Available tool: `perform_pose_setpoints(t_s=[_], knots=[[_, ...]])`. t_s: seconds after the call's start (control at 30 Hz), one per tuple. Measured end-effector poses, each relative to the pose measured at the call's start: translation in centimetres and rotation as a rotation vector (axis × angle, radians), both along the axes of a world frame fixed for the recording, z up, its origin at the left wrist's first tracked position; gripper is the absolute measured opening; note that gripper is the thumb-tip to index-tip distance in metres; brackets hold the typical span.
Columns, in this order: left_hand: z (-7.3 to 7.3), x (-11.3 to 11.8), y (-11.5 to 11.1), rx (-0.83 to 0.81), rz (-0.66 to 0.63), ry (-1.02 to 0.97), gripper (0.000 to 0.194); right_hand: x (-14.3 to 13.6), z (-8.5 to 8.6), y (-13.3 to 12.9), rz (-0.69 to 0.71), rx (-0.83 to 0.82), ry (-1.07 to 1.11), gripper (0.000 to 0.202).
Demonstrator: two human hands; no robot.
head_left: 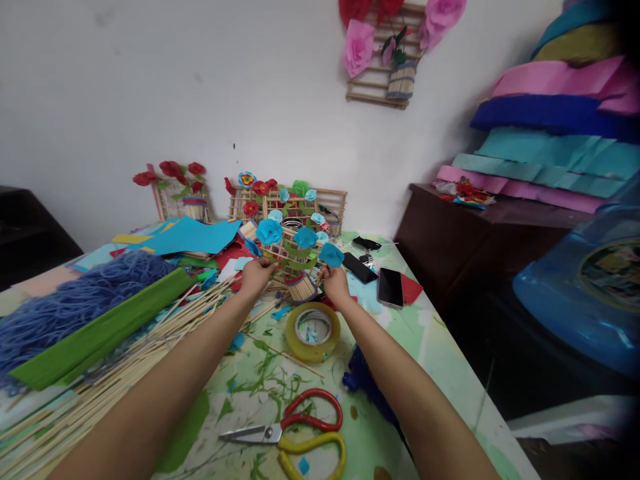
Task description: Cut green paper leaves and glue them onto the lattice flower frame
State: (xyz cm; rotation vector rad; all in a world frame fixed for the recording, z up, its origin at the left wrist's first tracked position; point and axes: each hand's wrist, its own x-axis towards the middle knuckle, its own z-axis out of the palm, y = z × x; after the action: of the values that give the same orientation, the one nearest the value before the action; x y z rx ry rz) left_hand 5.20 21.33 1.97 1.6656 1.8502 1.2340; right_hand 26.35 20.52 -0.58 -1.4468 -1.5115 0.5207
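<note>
Both arms reach out to a small stick rack with blue paper flowers (305, 237), green paper leaves and a little stick basket (301, 287) at its lower part. My left hand (257, 275) is closed on the left side of this rack, thumb and fingers pinched at its edge. On the right side, my right hand (335, 283) grips the rack's edge just below a blue flower (331, 255). The rack stands tilted up between the hands. A roll of clear tape (295, 350) lies on the table below it.
Scissors with red and yellow handles (270, 433) lie nearest me. To the left are long thin sticks (135, 360), green crepe paper (100, 333) and blue yarn (85, 300). Phones (390, 288) lie to the right. Other flower racks (250, 200) lean on the wall.
</note>
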Motion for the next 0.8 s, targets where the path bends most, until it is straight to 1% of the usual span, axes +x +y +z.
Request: perform_pose_setpoints(t_s=[0.13,0.3,0.6,0.8], knots=[[0.06,0.25,-0.19,-0.004,-0.001,-0.017,0.021,0.09,-0.24,0.25,-0.001,-0.008,0.018,0.02],[0.18,0.04,-0.02,-0.021,0.017,0.002,0.021,0.09,-0.19,0.17,-0.002,-0.009,0.027,0.018],[0.45,0.26,0.04,-0.035,0.047,0.027,0.02,0.29,0.16,0.03,-0.006,-0.029,0.041,0.019],[0.31,0.41,0.39,-0.047,0.048,-0.012,0.021,0.43,-0.05,0.42,-0.023,-0.047,0.069,0.023]])
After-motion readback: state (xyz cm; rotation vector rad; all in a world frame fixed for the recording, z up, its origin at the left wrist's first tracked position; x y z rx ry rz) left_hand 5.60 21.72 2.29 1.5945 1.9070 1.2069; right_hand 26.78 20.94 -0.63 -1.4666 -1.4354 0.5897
